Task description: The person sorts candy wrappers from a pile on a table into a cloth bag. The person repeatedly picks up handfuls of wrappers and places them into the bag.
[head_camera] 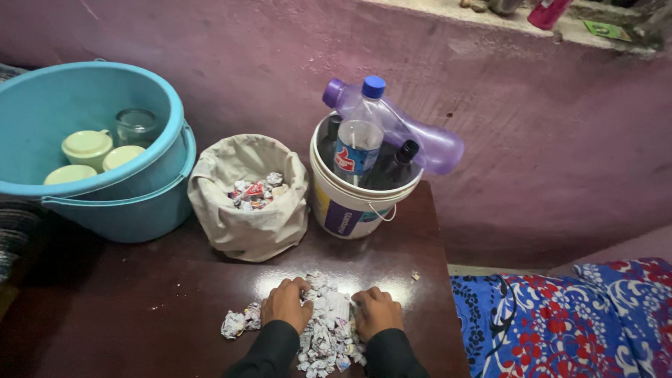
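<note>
Dark polished wood makes up the table [175, 308], and behind the heap of crumpled paper scraps [325, 336] on it stand two nested blue tubs [133, 203] far left, a cloth sack [248, 210] of similar scraps, and a white bucket [350, 203] of bottles. Left hand [285, 302] and right hand [376, 311] rest knuckles-up with fingers curled against the heap's two sides, pressing rather than gripping. Loose scraps near the front edge could slide off if the hands sweep too briskly.
</note>
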